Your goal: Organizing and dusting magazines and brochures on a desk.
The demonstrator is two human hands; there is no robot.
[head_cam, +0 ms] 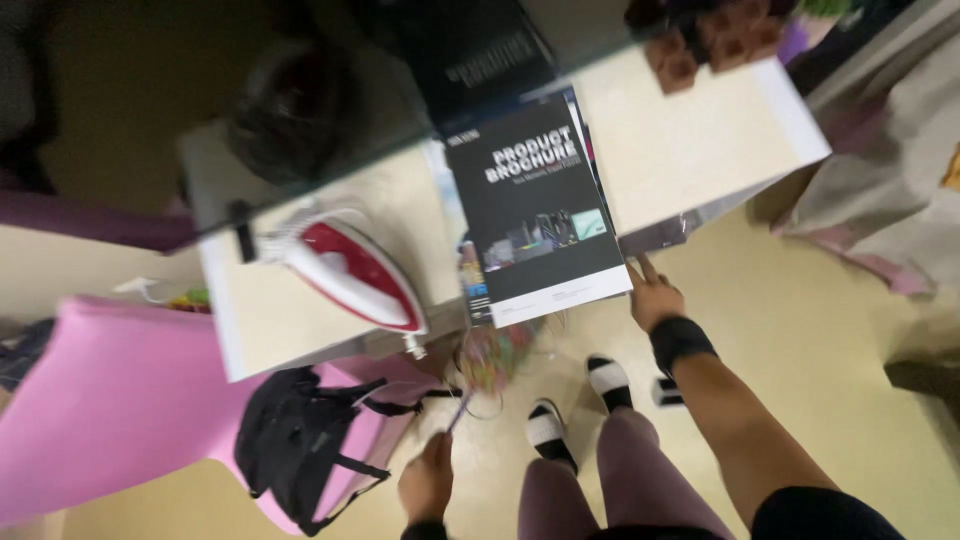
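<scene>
Black brochure (540, 215) overhangs table edge (700, 150); right hand (652, 293), fingers spread, touches its corner. Left hand (428, 482) fist-grips duster stick (490, 355) (blurred). Best to steady corner first.

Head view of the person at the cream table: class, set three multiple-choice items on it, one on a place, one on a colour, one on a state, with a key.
1. Where does the clothes iron lie?
A. on the table, left of the dark booklet
B. on the floor
C. on the black bag

2. What colour is the band on the right hand's wrist?
A. white
B. black
C. yellow

3. How is the left hand?
A. flat on the table
B. open and empty
C. closed around a thin stick

Key:
1 A, it rests on the tabletop beside the booklet.
2 B, a dark band wraps the wrist.
3 C, the fingers curl around the stick's lower end.
</scene>
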